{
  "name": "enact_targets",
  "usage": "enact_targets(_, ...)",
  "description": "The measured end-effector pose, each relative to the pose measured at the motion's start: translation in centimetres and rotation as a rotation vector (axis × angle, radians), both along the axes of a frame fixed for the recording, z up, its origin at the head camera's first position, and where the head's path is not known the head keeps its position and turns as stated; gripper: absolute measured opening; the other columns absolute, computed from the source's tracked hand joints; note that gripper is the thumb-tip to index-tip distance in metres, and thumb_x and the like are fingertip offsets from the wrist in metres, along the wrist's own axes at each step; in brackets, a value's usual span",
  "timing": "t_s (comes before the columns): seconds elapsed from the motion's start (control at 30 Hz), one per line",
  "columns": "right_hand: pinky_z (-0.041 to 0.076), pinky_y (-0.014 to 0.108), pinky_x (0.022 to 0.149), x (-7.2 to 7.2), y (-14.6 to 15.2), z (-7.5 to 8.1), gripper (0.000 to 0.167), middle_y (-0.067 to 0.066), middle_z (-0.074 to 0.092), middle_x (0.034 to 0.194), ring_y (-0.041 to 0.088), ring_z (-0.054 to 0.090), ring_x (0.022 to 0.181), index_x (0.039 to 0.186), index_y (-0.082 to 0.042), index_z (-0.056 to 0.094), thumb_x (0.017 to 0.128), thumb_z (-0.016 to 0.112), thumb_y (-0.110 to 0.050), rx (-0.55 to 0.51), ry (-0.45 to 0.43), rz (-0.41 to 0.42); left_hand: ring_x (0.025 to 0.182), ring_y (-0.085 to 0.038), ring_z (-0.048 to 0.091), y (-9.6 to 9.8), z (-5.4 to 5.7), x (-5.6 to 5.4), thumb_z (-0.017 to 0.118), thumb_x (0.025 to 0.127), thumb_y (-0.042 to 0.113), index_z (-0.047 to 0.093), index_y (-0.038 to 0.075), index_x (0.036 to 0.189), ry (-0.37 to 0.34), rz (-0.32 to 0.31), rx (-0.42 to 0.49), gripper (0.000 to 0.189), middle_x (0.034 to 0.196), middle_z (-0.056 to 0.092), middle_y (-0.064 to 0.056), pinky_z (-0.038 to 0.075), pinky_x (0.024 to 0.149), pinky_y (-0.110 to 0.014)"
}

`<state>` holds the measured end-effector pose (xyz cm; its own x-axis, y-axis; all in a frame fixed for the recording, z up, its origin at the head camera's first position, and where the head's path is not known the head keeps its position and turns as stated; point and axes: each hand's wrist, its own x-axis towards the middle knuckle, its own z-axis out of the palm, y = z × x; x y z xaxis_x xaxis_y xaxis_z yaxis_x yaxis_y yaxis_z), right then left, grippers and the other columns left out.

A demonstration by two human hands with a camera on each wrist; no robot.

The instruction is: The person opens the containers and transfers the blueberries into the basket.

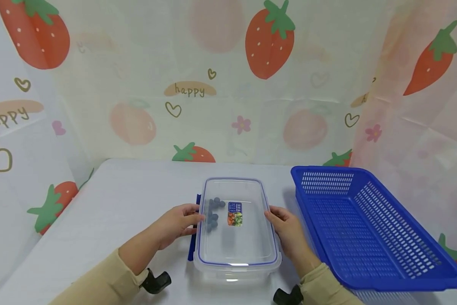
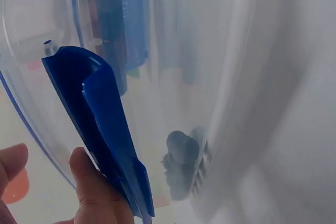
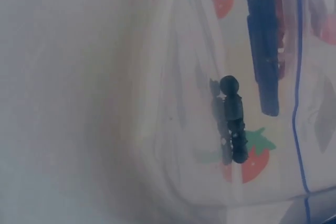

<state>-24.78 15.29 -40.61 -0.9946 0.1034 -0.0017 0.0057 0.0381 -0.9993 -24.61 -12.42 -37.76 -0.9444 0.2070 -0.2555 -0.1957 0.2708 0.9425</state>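
A clear plastic food storage box (image 1: 237, 271) stands on the white table with its clear lid (image 1: 247, 243) on, edged by a blue seal. Small round dark blueberries (image 1: 214, 212) show through it along the left side, and a printed label (image 1: 235, 214) sits mid-lid. The blue side latch (image 2: 113, 114) is swung outward on the left. My left hand (image 1: 178, 224) holds the lid's left edge, with fingertips beside the latch. At the opposite edge my right hand (image 1: 289, 231) grips the lid, its thumb on the rim and its other fingers partly hidden.
A blue perforated plastic basket (image 1: 312, 228) stands close to the box on the right, beyond my right forearm. Black wrist devices (image 1: 156, 283) hang under both sleeves. A strawberry-print curtain (image 1: 220, 127) rises behind the table and along both sides.
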Motion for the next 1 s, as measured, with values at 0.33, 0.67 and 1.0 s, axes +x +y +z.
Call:
enact_targets(0.33, 0.053, 0.028, 0.070, 0.44, -0.11, 0.05, 0.041, 0.019, 0.058, 0.106, 0.019, 0.060, 0.085, 0.123, 0.012, 0.048, 0.090, 0.055, -0.012, -0.133, 0.011, 0.039, 0.103, -0.019, 0.057, -0.32, 0.25, 0.06, 0.067, 0.083, 0.029, 0.047, 0.007, 0.128, 0.006, -0.058, 0.029, 0.054, 0.118, 0.055, -0.009, 0.050, 0.087, -0.036)
enact_targets(0.67, 0.053, 0.029, 0.074, 0.42, 0.11, -0.15, 0.042, 0.018, 0.055, 0.114, 0.017, 0.061, 0.088, 0.126, 0.007, 0.046, 0.091, 0.054, -0.014, -0.200, 0.043, 0.075, 0.103, -0.021, 0.057, -0.20, 0.51, 0.09, 0.068, 0.083, 0.025, 0.035, 0.009, 0.135, -0.012, -0.071, 0.042, 0.063, 0.118, 0.052, -0.013, 0.049, 0.089, -0.037)
enact_targets(1.0, 0.053, 0.029, 0.073, 0.40, 0.38, 0.18, 0.042, 0.017, 0.055, 0.116, 0.012, 0.060, 0.085, 0.128, 0.005, 0.046, 0.092, 0.053, -0.016, -0.153, 0.057, 0.047, 0.097, -0.021, 0.058, 0.05, 0.56, 0.15, 0.068, 0.083, 0.017, 0.031, 0.009, 0.139, 0.003, -0.108, 0.065, 0.068, 0.111, 0.050, -0.014, 0.050, 0.086, -0.036)
